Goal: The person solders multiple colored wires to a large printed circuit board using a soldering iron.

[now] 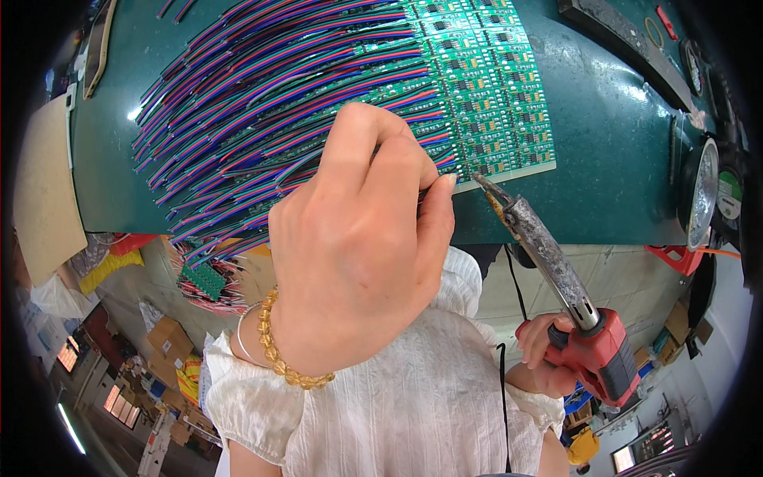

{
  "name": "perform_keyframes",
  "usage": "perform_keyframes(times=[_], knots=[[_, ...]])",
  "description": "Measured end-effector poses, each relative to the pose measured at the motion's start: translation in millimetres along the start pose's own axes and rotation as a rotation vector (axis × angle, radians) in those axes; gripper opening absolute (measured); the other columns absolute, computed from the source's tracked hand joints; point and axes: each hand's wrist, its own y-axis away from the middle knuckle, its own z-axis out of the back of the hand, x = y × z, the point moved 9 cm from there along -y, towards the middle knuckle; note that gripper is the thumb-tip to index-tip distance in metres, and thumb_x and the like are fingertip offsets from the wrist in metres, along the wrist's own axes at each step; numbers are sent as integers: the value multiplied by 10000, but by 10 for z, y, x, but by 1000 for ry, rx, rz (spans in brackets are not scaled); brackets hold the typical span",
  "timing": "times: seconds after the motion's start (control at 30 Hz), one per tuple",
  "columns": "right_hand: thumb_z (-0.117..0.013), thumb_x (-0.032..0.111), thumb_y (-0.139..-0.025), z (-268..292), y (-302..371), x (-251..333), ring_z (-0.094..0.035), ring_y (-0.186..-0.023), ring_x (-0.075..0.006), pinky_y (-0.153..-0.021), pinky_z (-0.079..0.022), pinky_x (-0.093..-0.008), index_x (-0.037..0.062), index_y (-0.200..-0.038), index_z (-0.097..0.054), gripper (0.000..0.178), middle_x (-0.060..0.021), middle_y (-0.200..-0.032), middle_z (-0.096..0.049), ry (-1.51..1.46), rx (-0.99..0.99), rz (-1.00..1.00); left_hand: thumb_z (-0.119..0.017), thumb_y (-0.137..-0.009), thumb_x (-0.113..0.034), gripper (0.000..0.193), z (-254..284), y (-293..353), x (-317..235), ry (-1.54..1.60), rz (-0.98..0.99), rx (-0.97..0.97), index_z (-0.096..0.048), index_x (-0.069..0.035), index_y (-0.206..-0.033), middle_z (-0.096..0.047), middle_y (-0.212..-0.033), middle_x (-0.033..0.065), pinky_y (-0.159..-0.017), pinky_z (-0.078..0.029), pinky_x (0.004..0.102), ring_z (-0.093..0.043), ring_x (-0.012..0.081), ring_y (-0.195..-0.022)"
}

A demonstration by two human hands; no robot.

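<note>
A green circuit board panel (486, 95) lies on the table, with rows of small chips and pads. Many thin wires (278, 89) in red, blue, green and black fan out leftward from it. Over the panel's near edge, my left hand (358, 230) is closed in a pinch at the ends of the nearest wires; the fingertips partly hide them. My right hand (544, 358) grips a soldering iron (548, 253) by its red and black handle. The iron's tip points up and left at the panel's near corner, just right of my left thumb; contact is too small to tell.
The green table (612, 183) ends just below the panel. A long dark metal bar (628, 48) lies at the far right, near a round metal dish (701, 195). Below the left edge hangs a bundle of wired boards (205, 280). A black cord (503, 397) runs down my front.
</note>
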Motion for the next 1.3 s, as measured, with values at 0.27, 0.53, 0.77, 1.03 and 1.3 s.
perform_keyframes(times=[0.27,0.53,0.77,1.03,1.3], knots=[[-905,411,-566,20,120,-24,-617,-596,-217,-565,-494,-346,25,-872,-508,633,-128,-699,-644,-287,-286,-278,-702,-766,39,133,3,17,-6,-3,-7,-32,-590,-32,-776,-551,-866,61,-460,-349,222,-493,90,-603],[-909,473,-526,204,104,-39,-614,-591,-154,-544,-497,-331,41,-845,-513,668,-93,-699,-645,-91,-256,-258,-707,-746,40,137,18,13,8,-18,-2,-25,-595,-39,-759,-561,-866,45,-459,-349,219,-504,88,-611],[-875,551,-534,110,4,-61,-606,-595,-229,-595,-496,-346,59,-676,-602,581,-67,-679,-631,-123,5,-283,-709,-750,32,134,6,0,18,-14,0,-5,-595,-38,-761,-555,-858,44,-464,-352,219,-503,88,-615],[-841,579,-596,87,29,-56,-600,-628,-210,-572,-474,-356,6,-786,-592,653,-75,-675,-619,-149,-260,-183,-699,-761,36,128,-15,-21,4,-18,5,28,-588,-27,-758,-544,-855,47,-467,-345,222,-488,84,-610],[-708,391,-838,377,141,250,-592,-657,-226,-620,-471,-348,15,-668,-602,426,-104,-675,-609,290,-326,-52,-727,-739,-16,171,41,-21,-116,-34,-67,-16,-558,-40,-753,-547,-871,88,-511,-471,353,-593,258,-662]])
